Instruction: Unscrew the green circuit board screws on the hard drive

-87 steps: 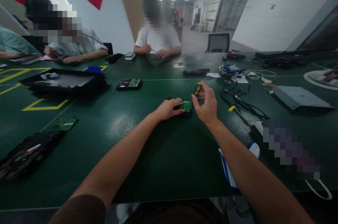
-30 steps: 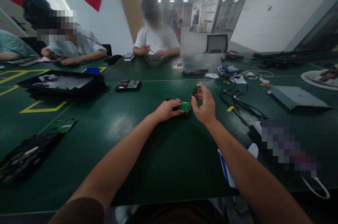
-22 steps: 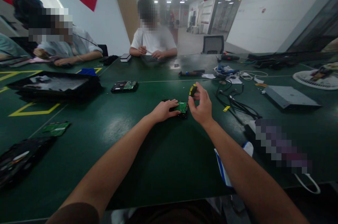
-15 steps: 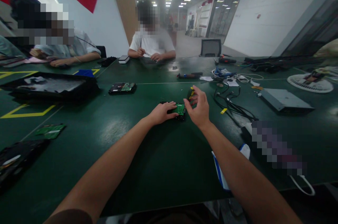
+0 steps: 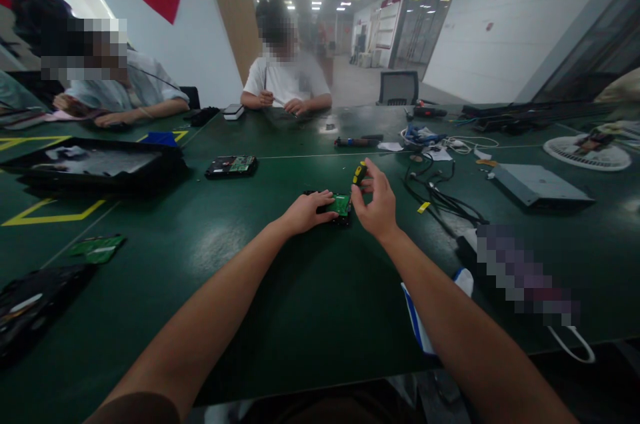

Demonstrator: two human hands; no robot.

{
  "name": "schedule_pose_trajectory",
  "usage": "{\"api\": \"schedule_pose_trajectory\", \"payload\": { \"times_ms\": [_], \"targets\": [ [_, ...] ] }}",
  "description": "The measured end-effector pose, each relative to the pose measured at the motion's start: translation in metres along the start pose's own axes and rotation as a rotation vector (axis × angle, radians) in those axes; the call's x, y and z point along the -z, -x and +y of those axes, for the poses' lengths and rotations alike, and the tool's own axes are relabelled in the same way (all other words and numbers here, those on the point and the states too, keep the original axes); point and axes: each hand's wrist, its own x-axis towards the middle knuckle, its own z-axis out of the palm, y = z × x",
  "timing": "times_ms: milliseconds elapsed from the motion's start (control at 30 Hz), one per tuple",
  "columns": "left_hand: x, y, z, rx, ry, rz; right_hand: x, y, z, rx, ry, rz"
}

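Note:
A small black device with a green circuit board (image 5: pixel 341 205) lies on the table in front of me. My left hand (image 5: pixel 311 209) grips its left part, fingers across the top and thumb along the near side. My right hand (image 5: pixel 375 201) pinches a yellow and black screwdriver (image 5: pixel 359 173) between thumb and fingers, at the device's right end. The handle stands steeply, leaning a little; its shaft and tip are too small to make out.
Another opened device (image 5: pixel 231 166) lies to the left, with a black tray (image 5: pixel 95 169) beyond it. Loose green boards (image 5: pixel 97 248) are nearer me. To the right are black cables (image 5: pixel 440 194), a metal box (image 5: pixel 543 185) and a power strip (image 5: pixel 520 277). Two people sit across the table.
The screwdriver handle has turned in my right fingers and shows more yellow. My left hand stays on the device, which has not visibly moved.

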Motion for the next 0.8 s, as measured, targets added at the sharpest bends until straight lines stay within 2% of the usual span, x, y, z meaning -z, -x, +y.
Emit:
{"api": "schedule_pose_trajectory", "payload": {
  "times_ms": [233,800],
  "targets": [
    [0.0004,0.0000,0.0000,-0.005,0.005,0.005,-0.0001,-0.0007,0.0015,-0.005,0.038,0.041],
    [0.0011,-0.0006,0.0018,0.010,-0.004,0.000,0.0015,-0.0026,-0.0020,0.008,0.047,0.029]
  ]
}}
